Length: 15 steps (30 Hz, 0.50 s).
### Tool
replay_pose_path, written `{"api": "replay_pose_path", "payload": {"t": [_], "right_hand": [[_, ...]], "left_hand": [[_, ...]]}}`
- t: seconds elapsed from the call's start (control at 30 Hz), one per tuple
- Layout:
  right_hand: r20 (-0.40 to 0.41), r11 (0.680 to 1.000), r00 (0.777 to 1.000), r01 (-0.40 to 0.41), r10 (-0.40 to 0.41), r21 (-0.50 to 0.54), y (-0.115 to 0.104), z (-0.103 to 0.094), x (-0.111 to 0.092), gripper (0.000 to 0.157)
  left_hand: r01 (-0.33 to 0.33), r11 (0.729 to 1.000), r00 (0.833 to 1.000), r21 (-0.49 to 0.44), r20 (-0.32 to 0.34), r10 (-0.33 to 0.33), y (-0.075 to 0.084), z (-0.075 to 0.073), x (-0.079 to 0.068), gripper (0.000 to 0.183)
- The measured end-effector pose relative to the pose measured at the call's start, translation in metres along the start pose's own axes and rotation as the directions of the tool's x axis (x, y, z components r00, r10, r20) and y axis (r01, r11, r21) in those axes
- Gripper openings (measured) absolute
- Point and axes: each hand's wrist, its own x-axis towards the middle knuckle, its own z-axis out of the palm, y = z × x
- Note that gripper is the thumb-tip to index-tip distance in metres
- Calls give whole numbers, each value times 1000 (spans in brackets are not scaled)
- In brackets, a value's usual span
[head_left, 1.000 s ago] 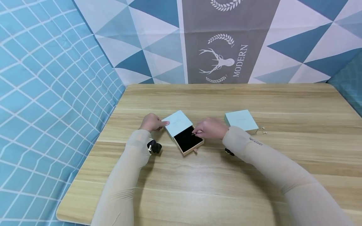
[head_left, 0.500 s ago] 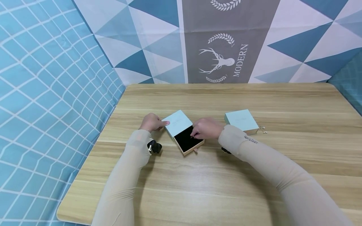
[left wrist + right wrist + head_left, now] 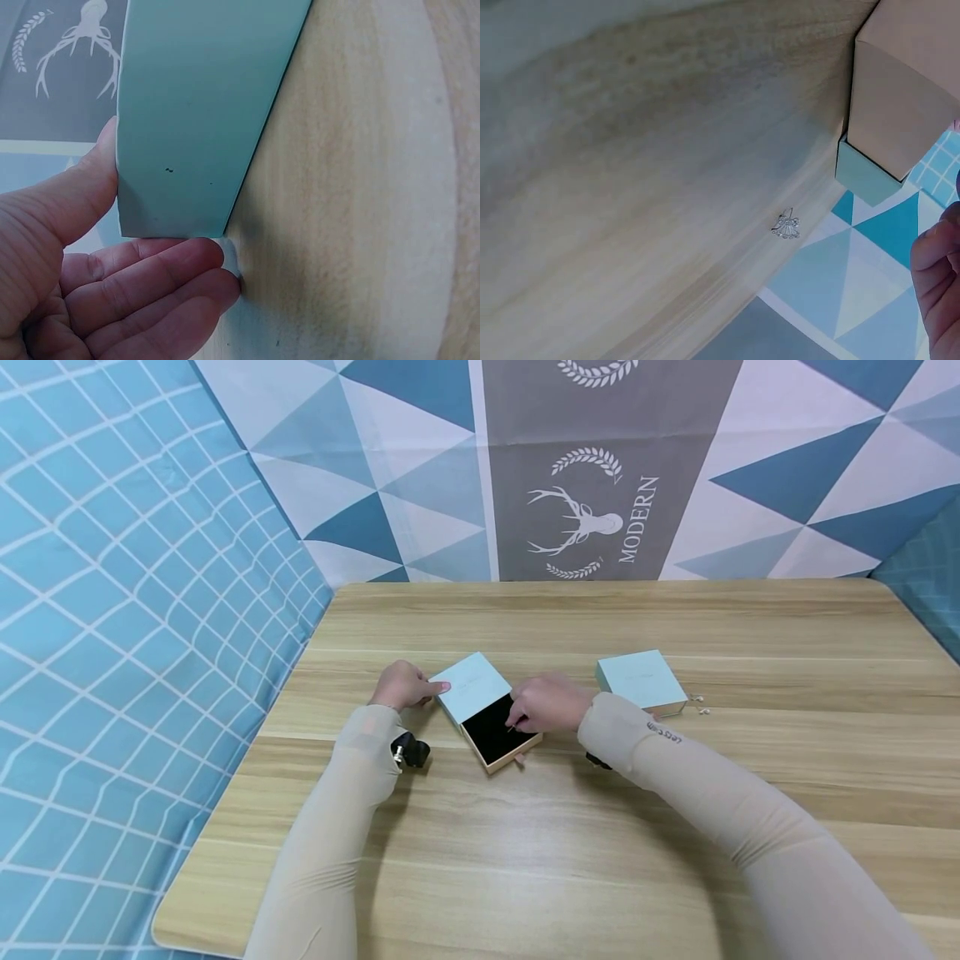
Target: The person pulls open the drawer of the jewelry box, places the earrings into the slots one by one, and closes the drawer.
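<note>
Well, from the head camera, the left hand [image 3: 405, 685] is at a pale blue box [image 3: 471, 687] on the wooden surface [image 3: 525, 860], its grip holding the box's edge, thumb on top. The box's drawer [image 3: 515, 753] stands pulled out, showing black lining [image 3: 491, 735]. Over it hangs the right hand [image 3: 551, 702], its grip pinching a small thin piece [image 3: 511, 727], probably metal, though too tiny to make out well. The right sleeve [image 3: 675, 777] covers part of a second box [image 3: 641, 679]; small pale trinkets [image 3: 702, 711] lie just beside that box. Patterned cloth [image 3: 420, 452] rises behind.

From the left wrist, the thumb lies against one edge of the box while fingers touch its end.

From the right wrist, the right hand is cut off by the picture's edge, hiding its pinch; a silver trinket [image 3: 786, 225] lies on the surface, apart from the drawer.
</note>
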Motion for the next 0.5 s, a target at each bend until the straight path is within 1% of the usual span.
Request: {"api": "replay_pose_path", "payload": {"t": [0.2, 0.33, 0.5], "right_hand": [[22, 1000, 1000, 0, 1, -23, -2, 0, 2, 11], [49, 1000, 999, -6, 7, -10, -3, 0, 3, 11], [62, 1000, 998, -18, 19, -9, -6, -1, 4, 11]], "left_hand": [[-6, 1000, 1000, 11, 1, 6, -1, 0, 1, 53], [-14, 1000, 1000, 22, 0, 14, -2, 0, 1, 53], [-19, 999, 1000, 34, -2, 19, 0, 0, 0, 53]]}}
